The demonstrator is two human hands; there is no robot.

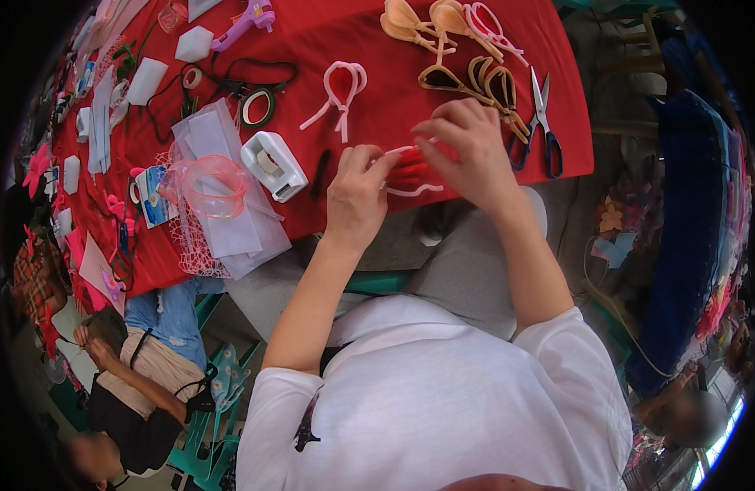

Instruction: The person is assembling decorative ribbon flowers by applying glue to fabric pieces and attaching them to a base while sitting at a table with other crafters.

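Note:
Near the table's front edge, my left hand (354,190) is closed in a pinch on a pale pink pipe cleaner (399,150). Opposite it, my right hand (469,151) curls its thumb and forefinger round the other end; the exact contact is partly hidden. Below and between the fingers lies a bundle of red pipe cleaners (407,173). A pale pink length (418,191) sticks out beneath it. Farther off rests a finished pink-edged loop with a red middle (340,88). Brown pipe-cleaner loops (498,86) lie just beyond my right hand.
Dark-handled scissors (543,123) lie to the right. Orange loops (439,24) sit at the back. Leftward are a white tape dispenser (275,167), green tape (257,107), white sheets (222,155), a pink ring (215,186) and a purple glue gun (248,22). Another person (140,385) sits at left.

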